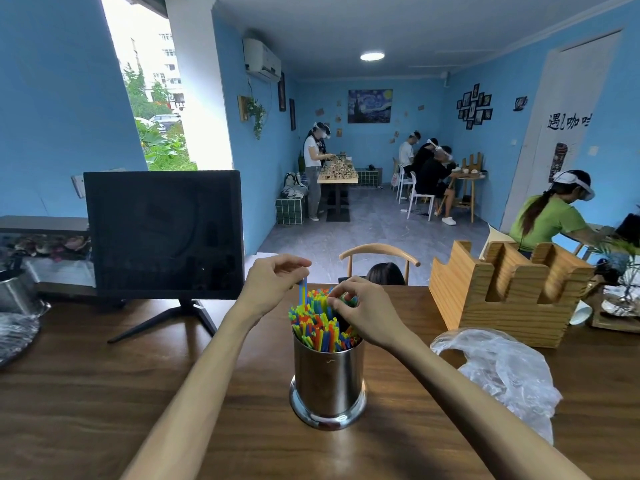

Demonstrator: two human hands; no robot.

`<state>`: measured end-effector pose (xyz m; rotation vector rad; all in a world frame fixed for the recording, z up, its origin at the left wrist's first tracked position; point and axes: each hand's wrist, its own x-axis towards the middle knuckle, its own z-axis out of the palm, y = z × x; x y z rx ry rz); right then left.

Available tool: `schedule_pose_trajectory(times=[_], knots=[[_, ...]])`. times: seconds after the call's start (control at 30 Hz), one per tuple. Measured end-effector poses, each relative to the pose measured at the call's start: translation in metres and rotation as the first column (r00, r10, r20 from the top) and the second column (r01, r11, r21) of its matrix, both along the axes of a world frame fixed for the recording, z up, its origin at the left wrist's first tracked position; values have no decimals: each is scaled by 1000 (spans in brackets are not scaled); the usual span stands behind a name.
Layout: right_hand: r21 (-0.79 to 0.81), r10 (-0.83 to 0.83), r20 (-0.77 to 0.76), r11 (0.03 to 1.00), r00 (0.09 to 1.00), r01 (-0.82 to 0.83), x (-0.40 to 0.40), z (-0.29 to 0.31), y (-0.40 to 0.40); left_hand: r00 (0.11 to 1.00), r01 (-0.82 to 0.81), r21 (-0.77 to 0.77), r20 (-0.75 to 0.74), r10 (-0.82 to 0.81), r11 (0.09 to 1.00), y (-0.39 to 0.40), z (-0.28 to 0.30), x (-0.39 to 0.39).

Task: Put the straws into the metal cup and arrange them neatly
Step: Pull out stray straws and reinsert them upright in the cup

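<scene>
A shiny metal cup (328,382) stands upright on the wooden table (104,393), straight in front of me. Many coloured straws (313,327) in blue, green, yellow and red stick up out of it. My left hand (273,282) hovers above the cup's left side and pinches the top of a blue straw that stands higher than the others. Over the right side, my right hand (360,310) has its fingertips closed on the tops of some green straws.
A dark monitor (162,233) on a stand sits at the back left. A wooden slotted holder (509,292) stands back right, with a crumpled clear plastic bag (502,372) in front of it. Metal ware (17,299) lies at the far left. Several people work farther back.
</scene>
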<state>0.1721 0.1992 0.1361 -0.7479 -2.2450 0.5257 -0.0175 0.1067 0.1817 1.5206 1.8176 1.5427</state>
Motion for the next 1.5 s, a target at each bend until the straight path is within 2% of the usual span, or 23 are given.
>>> schedule_pose_trajectory(times=[0.17, 0.3, 0.43, 0.53, 0.63, 0.8, 0.97, 1.1, 1.27, 1.33, 1.5], knots=[[-3, 33, -62, 999, 998, -33, -8, 14, -5, 997, -16, 224, -67, 32, 974, -2, 18, 13], [-132, 148, -146, 977, 978, -168, -17, 28, -12, 999, 10, 300, -44, 3, 954, -5, 30, 24], [-158, 217, -196, 955, 956, -249, -23, 30, -11, 1000, -2, 343, -2, 2, 939, -6, 33, 29], [-160, 206, -213, 957, 955, -242, -24, 30, -9, 1000, 17, 348, 18, -25, 937, -9, 32, 27], [-165, 194, -236, 958, 952, -236, -22, 33, -7, 996, 40, 274, -92, -16, 961, -11, 30, 26], [-147, 221, -165, 958, 961, -246, -21, 31, -7, 994, 35, 274, -113, -4, 961, -11, 27, 27], [-135, 225, -100, 962, 969, -237, -21, 31, -7, 968, 0, 270, -242, 67, 963, -10, 27, 28], [-136, 234, -102, 959, 967, -247, -21, 26, -8, 975, -17, 248, -209, 70, 969, -11, 27, 25], [-190, 221, -185, 948, 958, -255, -22, 26, -10, 978, 0, 220, -202, 46, 976, -12, 26, 22], [-180, 212, -162, 954, 964, -240, -23, 28, -9, 981, -6, 227, -187, 50, 974, -12, 25, 20], [-138, 191, -76, 970, 979, -200, -23, 26, -9, 994, -109, 370, 14, 111, 923, -15, 33, 16]])
